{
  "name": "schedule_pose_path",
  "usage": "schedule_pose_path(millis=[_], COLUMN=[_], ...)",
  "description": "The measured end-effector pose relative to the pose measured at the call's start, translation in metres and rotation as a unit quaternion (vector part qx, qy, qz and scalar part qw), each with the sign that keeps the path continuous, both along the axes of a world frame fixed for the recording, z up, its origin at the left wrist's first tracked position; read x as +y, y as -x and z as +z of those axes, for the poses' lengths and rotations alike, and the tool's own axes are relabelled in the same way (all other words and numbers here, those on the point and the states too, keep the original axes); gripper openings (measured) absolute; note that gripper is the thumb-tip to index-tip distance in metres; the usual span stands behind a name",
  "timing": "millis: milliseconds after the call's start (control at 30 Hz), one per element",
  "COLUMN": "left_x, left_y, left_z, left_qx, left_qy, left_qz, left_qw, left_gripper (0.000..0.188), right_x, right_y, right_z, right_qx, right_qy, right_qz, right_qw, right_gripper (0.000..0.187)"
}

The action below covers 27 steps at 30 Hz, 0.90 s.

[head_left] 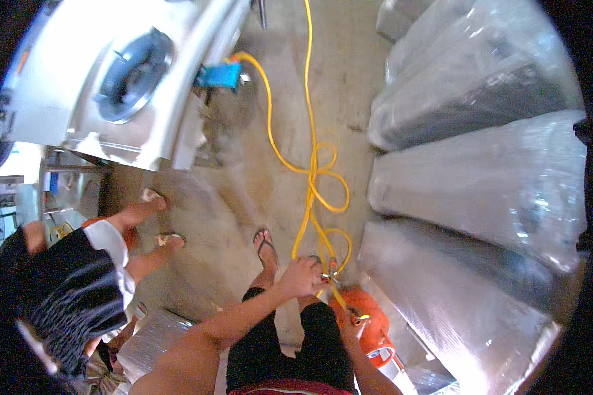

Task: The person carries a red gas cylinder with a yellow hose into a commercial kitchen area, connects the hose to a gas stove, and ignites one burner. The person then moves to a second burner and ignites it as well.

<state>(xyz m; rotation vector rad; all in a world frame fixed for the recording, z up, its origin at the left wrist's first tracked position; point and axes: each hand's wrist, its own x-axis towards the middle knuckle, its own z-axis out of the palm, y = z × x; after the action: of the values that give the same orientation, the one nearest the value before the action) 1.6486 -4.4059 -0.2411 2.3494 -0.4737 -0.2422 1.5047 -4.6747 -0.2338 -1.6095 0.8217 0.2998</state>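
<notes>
A yellow hose [308, 191] runs in loops along the floor toward me. My left hand [303, 276] is closed around it near my knees, beside a small metal fitting [331, 275]. Lower and to the right, my right hand [351, 331] is closed at another stretch of the yellow hose, close against an orange cylinder [372, 309] with a round collar. The fingers of this hand are partly hidden, and a bright yellow tip shows beside them. At the far left, the hose's other branch meets a blue box-shaped part [219, 76] on a white machine.
The white machine [79, 79] has a round dark-rimmed door [135, 76]. Large plastic-wrapped units [481, 184] line the right side. Another person [79, 289] in dark clothing is at the left, near a wrapped silver package [153, 342]. Concrete floor [224, 210] lies between.
</notes>
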Motion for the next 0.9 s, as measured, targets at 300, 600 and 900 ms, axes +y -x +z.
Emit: schedule_pose_path(millis=[300, 600, 900], left_x=[0.011, 0.049, 0.053], left_y=[0.055, 0.048, 0.072], left_z=[0.401, 0.438, 0.482], left_qx=[-0.110, -0.026, -0.070], left_qy=[0.042, 0.288, 0.117], left_qz=[0.061, 0.328, 0.280], left_qw=[0.991, 0.900, 0.950], left_gripper=[0.051, 0.037, 0.036], right_x=[-0.039, -0.013, 0.008], right_y=[-0.155, -0.138, -0.105], right_z=[0.263, 0.366, 0.421], right_qx=[-0.129, -0.301, -0.325], right_qy=[0.210, 0.185, 0.095], right_qz=[0.213, 0.319, 0.464], right_qw=[0.945, 0.879, 0.819], right_gripper=[0.024, 0.028, 0.034])
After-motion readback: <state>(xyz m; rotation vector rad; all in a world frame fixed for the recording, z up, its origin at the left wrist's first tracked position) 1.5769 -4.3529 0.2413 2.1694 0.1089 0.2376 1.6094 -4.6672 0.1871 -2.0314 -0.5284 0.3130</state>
